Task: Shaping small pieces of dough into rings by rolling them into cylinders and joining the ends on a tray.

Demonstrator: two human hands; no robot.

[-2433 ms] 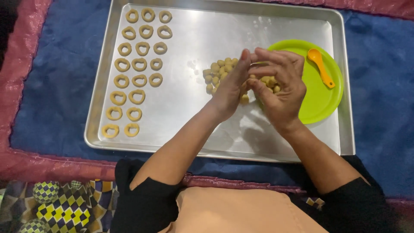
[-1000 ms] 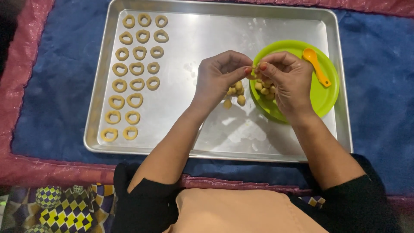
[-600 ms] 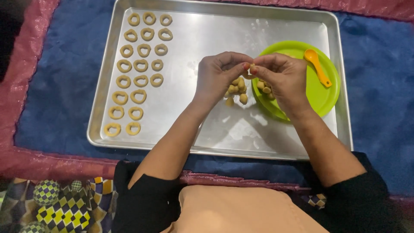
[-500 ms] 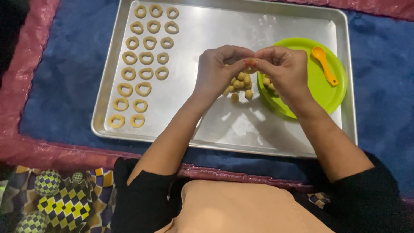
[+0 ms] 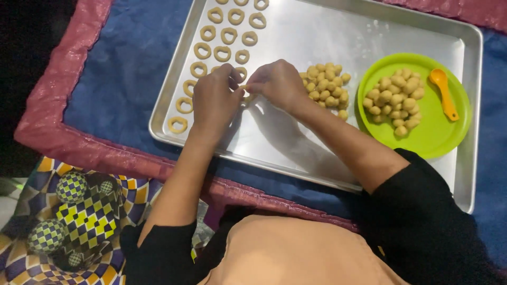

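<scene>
Both hands, left hand [image 5: 214, 100] and right hand [image 5: 275, 83], pinch a small dough piece [image 5: 244, 87] between narrowed fingers, seemingly shaping a ring; setting it beside the dough rings [image 5: 222, 51] on the tray [image 5: 296, 142] looks next.

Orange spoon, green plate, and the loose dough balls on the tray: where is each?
orange spoon [image 5: 443, 92], head view, on its handle.
green plate [image 5: 438, 138], head view, bare lower part.
dough balls [image 5: 326, 87], head view, middle of the pile.
</scene>
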